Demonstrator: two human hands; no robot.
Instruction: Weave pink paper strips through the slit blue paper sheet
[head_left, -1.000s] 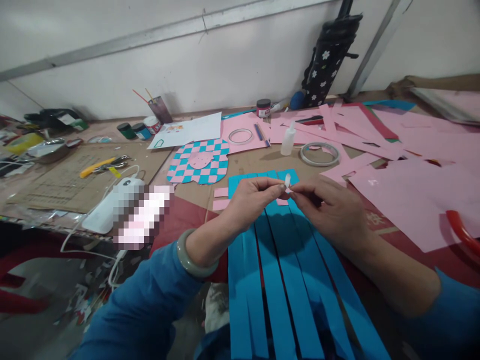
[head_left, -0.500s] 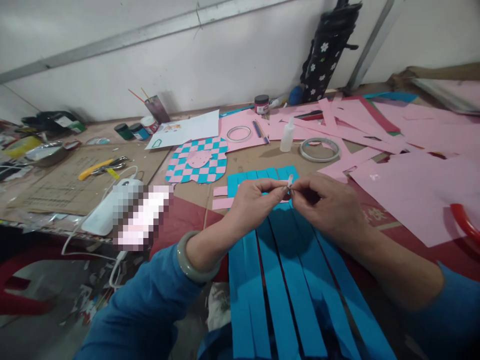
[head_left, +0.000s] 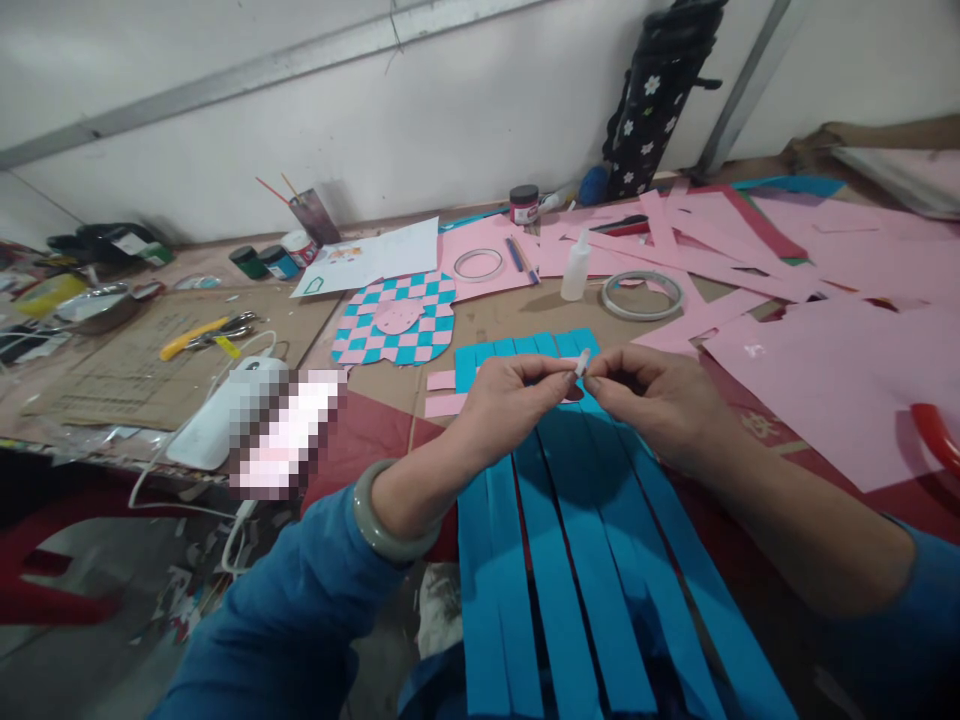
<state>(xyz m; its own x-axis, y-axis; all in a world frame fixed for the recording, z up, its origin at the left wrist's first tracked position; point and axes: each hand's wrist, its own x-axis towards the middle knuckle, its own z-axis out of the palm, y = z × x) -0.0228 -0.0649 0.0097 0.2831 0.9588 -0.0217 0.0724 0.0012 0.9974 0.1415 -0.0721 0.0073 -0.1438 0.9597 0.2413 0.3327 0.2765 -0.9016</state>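
My left hand (head_left: 514,405) pinches a small whitish strip (head_left: 582,361), which looks like a bit of tape, between thumb and forefinger. Close against it, the fingertips of my right hand (head_left: 660,400) are pressed together; whether they also grip the strip or its edge is too small to see. Beneath both hands lies a blue paper sheet (head_left: 592,520) slit into long strips that hang toward me over the table edge. Pink paper strips (head_left: 444,405) run crosswise through its far end and stick out at the left, partly hidden by my left hand.
Beyond my hands are a glue bottle (head_left: 575,272), a tape roll (head_left: 642,296) and a woven blue-and-pink paper piece (head_left: 360,335). Pink paper (head_left: 810,380) spreads over the right side. Leftward lie a white device (head_left: 225,420) with a cable and a yellow-handled tool (head_left: 191,340).
My right hand has shifted slightly right, its fingertips a little apart from the left ones. The whitish strip now leans more to the right. My left hand has hardly moved.
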